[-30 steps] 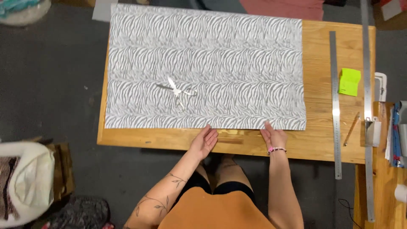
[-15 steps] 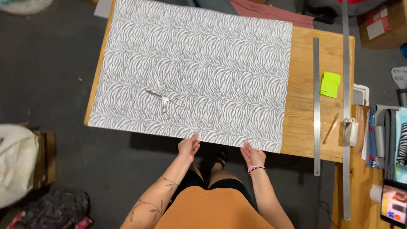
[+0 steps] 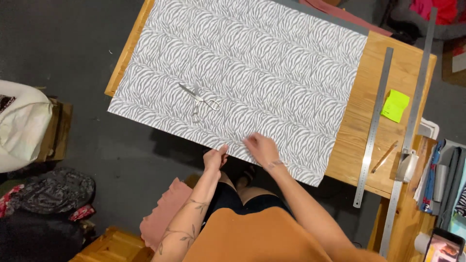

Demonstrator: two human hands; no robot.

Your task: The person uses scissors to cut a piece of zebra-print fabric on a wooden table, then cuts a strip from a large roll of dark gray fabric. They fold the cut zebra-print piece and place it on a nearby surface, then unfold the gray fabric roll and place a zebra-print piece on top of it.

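Gripping one zebra-print fabric [image 3: 252, 73], two hands

- Torso: orange top, sleeveless; both arms bare.
- Legs: dark shorts, knees uncovered.
- Left forearm: line tattoos of leaves and stems along its length.
- Right wrist: thin bracelet just behind the right hand [image 3: 262, 149].
- Left hand [image 3: 215, 157]: no ring or band seen.

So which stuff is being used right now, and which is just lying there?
In use: striped fabric, left hand gripping its near edge, right hand flat on it.
Lying about: scissors, rulers, green notepad, pencil.
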